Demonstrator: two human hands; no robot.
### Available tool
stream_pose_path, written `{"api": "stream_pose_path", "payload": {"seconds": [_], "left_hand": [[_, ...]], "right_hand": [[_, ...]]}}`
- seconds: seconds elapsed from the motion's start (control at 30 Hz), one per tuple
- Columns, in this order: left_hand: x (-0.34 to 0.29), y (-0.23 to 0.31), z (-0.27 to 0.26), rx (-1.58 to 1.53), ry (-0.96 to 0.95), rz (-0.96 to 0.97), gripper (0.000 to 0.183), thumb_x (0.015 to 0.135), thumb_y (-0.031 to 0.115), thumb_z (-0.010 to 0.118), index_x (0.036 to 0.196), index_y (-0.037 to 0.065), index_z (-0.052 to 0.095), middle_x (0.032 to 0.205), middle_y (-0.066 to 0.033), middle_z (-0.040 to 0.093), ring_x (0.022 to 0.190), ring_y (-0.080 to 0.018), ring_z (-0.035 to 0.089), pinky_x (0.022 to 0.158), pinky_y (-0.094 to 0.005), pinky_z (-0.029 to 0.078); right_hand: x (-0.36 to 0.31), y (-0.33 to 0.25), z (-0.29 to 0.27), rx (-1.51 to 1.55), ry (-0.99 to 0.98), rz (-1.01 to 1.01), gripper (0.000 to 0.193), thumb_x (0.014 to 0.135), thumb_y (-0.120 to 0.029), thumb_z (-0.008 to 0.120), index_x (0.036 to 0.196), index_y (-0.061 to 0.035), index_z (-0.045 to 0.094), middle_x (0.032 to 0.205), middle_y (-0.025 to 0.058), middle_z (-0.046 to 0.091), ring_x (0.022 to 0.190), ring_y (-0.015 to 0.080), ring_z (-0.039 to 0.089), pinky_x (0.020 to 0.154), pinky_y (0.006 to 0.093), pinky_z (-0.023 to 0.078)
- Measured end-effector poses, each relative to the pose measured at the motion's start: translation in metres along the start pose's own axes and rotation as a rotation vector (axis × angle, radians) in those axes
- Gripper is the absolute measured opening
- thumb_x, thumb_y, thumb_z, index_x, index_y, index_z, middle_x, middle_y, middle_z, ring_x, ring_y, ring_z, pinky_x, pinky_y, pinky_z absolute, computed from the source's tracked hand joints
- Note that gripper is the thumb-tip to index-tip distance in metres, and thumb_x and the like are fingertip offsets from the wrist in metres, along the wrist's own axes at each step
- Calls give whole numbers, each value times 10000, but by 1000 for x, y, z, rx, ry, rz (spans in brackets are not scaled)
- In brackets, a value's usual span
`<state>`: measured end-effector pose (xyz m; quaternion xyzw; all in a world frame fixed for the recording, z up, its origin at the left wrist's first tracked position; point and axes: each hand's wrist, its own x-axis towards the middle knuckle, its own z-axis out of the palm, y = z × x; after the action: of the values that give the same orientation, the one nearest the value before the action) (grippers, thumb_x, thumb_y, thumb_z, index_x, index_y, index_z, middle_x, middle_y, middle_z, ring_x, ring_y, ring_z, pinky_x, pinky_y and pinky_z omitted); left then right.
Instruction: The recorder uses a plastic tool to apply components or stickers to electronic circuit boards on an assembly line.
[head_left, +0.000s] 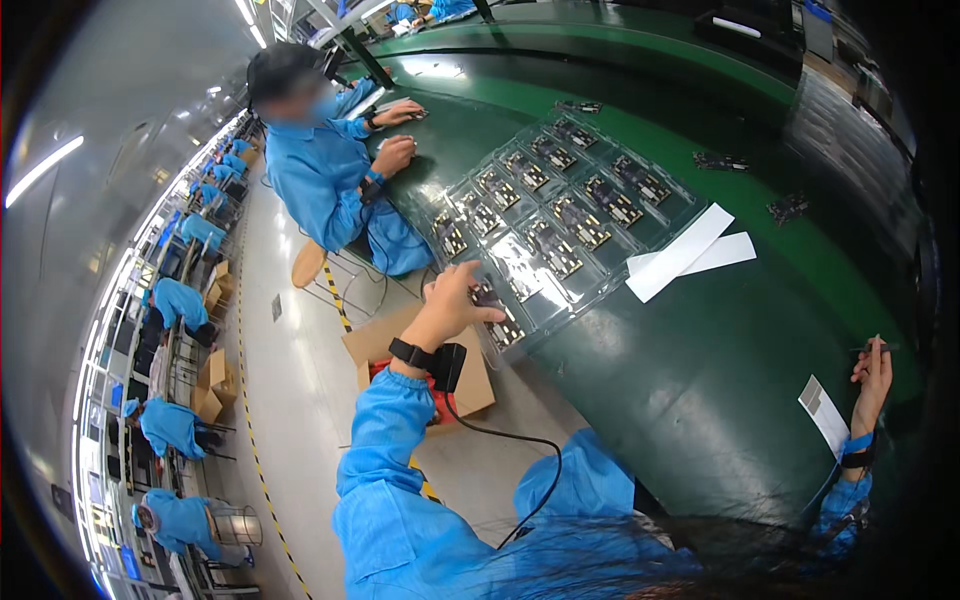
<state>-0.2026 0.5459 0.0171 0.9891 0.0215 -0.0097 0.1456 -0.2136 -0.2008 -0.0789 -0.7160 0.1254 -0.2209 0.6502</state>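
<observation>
A clear plastic tray (625, 285) lies on the green table, its pockets holding several dark circuit boards with gold-coloured parts. At the tray's near left corner, my left hand (452, 305) has its thumb and fingers curved around the edges of a circuit board (508, 328), partly covering it. Far to the right, my right hand (872, 375) is raised over the table with its fingers pinched on a thin dark pen-like thing (878, 348), too small to make out fully. Beside that wrist lies a white paper strip (824, 416) with a grey end.
Two crossed white strips (690, 255) rest on the tray's right corner. Loose circuit boards (720, 161) are scattered beyond it. A co-worker in blue (320, 175) sits at the far left table edge. An open cardboard box (470, 385) stands below the table edge; a cable (510, 436) hangs from my left wrist.
</observation>
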Motion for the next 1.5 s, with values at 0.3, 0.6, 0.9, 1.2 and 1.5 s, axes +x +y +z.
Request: {"api": "stream_pose_path", "payload": {"seconds": [0.3,0.6,0.9,1.2,1.5], "left_hand": [[65,-19,-21,-472,-54,111,401,831,276,837,1022,-52,704,916,-34,711,821,-102,619,741,-279,500],[77,13,13,-117,-21,76,537,801,424,837,886,-73,652,729,-139,607,686,-207,557,678,-366,485],[92,18,-7,-524,-246,133,299,827,122,839,999,52,604,832,54,588,778,-39,536,676,-211,439],[129,31,-16,-767,-350,-81,423,875,121,797,1191,-2,544,987,-48,667,905,-124,653,806,-290,557],[138,44,10,-144,-154,122,943,646,410,934,1356,-81,553,1298,-270,619,1206,-366,615,1006,-407,496]], "right_hand": [[-3,0,-3,20,25,-23,374,1044,-303,575,1277,-12,617,884,19,597,669,41,529,553,200,409],[-12,-19,9,-29,-10,-9,308,1055,-311,554,1143,-27,635,831,7,583,651,41,522,546,199,400],[-14,-18,12,-47,-41,-17,321,1053,-321,553,1164,-28,620,812,6,568,647,45,521,536,200,412],[-18,-26,18,-75,-45,0,315,1048,-326,557,1134,-29,619,804,9,568,628,48,522,538,197,423],[-23,-36,28,-78,-33,5,284,1047,-302,555,1093,-30,623,796,17,568,609,59,537,533,195,427]]}}
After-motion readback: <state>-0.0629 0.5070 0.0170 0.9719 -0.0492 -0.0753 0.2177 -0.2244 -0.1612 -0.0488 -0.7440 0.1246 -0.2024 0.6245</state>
